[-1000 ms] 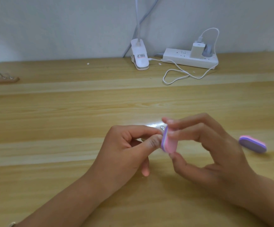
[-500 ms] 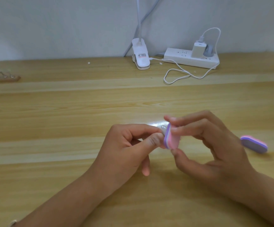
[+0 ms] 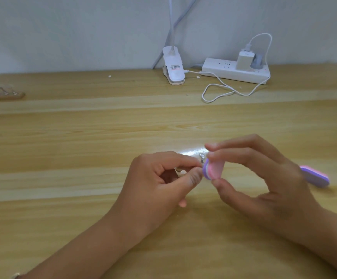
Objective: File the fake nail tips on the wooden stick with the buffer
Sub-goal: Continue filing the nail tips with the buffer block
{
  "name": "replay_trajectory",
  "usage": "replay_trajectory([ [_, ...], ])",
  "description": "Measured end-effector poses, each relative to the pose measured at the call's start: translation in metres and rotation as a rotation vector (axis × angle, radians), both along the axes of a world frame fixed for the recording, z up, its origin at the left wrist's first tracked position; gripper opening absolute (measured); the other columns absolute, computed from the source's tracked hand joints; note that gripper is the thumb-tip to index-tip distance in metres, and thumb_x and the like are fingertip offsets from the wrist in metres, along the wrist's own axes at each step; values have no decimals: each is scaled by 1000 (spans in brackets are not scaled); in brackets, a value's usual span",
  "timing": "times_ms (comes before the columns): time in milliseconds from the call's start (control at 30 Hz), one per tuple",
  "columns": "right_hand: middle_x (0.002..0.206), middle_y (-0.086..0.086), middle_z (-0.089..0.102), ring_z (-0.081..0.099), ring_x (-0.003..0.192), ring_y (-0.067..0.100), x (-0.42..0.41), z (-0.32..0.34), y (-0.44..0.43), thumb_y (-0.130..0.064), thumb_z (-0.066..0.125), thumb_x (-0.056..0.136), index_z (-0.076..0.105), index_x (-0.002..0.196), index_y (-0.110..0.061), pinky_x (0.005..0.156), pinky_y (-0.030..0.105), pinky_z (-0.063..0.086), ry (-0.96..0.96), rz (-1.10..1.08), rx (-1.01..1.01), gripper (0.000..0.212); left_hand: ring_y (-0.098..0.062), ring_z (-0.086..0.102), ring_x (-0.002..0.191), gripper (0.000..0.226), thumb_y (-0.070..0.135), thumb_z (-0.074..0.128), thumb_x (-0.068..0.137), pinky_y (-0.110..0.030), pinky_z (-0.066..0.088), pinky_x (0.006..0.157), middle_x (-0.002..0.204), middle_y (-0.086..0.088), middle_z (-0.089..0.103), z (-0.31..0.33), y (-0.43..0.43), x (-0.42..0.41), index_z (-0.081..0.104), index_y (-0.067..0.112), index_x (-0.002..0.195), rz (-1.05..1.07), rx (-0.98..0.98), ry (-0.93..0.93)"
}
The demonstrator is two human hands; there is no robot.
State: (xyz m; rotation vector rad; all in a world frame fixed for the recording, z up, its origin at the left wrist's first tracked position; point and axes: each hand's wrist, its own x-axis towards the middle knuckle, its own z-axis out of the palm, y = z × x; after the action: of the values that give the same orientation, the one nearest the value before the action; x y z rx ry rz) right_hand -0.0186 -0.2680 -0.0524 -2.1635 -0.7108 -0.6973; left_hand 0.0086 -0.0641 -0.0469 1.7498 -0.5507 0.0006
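Note:
My right hand [image 3: 264,178] pinches a small pink and purple buffer [image 3: 212,170] between thumb and fingertips, held on edge over the table centre. My left hand [image 3: 159,182] pinches a small clear fake nail tip [image 3: 201,158] between thumb and forefinger, right against the buffer's purple face. Most of the tip is hidden by my fingers. A wooden stick [image 3: 4,94] carrying several nail tips lies at the far left edge of the table.
A second pink and purple buffer [image 3: 315,176] lies on the table right of my right hand. At the back stand a white clip lamp [image 3: 173,67] and a white power strip [image 3: 236,72] with a charger and looping cable [image 3: 219,91]. The wooden table [image 3: 83,137] fills the view.
The buffer in my right hand has shifted slightly up and down against the nail tip. My left hand has stayed in place.

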Motion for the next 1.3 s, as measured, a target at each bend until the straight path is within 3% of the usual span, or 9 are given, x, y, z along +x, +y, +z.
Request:
replay_trajectory([
  [100,113,9,66,65,112,10,1,-2,1,-8,75,84,71,107,-7,94,21,50,12,-30,-7,23,-7,57,40,7,16,74,79,-12,39,48,67,8,67,0,-2,-2,79,20,83,17,35,-84],
  [233,114,9,64,65,116,13,0,-6,3,-12,68,88,71,107,-5,98,24,49,28,69,-25,20,-8,56,41,11,17,75,78,-14,40,48,70,4,69,-1,-2,-2,79,24,86,4,27,-93],
  [400,111,7,64,64,119,13,2,-4,0,-5,73,85,71,102,-3,95,30,54,41,51,1,17,-9,57,41,11,14,74,80,-14,41,48,71,5,69,-2,-1,-1,78,24,83,23,30,-108],
  [700,115,8,62,62,123,12,0,-7,2,-9,70,88,71,102,-2,99,25,50,21,110,-12,16,1,52,36,10,14,71,86,-8,36,45,56,17,64,-2,0,-1,78,20,90,-25,1,-46],
  [833,114,7,62,62,123,12,2,-4,-3,-9,71,89,71,102,-2,98,25,51,16,85,-30,15,-2,54,36,9,21,70,86,-10,35,44,51,10,64,-3,1,0,78,24,86,-13,-1,-12],
  [1033,114,9,62,63,122,12,-1,-6,3,-12,68,91,72,103,-3,101,26,50,-29,124,-53,16,-15,61,39,11,21,67,86,-11,38,42,72,3,73,-3,2,0,77,25,88,-49,-39,45],
  [1100,113,7,63,65,119,13,4,-4,-4,-10,69,92,71,106,-5,99,28,51,-31,39,-47,15,-16,61,39,8,23,68,87,-13,39,41,77,1,74,-3,3,1,76,21,86,-62,-46,63],
  [1200,108,5,65,68,108,19,10,1,-13,-12,69,91,67,109,-13,95,34,56,42,-92,121,18,-18,63,41,10,28,67,88,-18,42,40,85,0,75,-3,4,2,74,21,87,-96,-80,118],
  [1300,102,-4,65,66,100,10,7,4,-9,-19,67,96,61,111,-23,88,15,47,20,-96,130,16,-18,64,43,10,22,61,93,-21,43,38,89,0,76,-3,3,3,71,20,90,-136,-88,163],
])
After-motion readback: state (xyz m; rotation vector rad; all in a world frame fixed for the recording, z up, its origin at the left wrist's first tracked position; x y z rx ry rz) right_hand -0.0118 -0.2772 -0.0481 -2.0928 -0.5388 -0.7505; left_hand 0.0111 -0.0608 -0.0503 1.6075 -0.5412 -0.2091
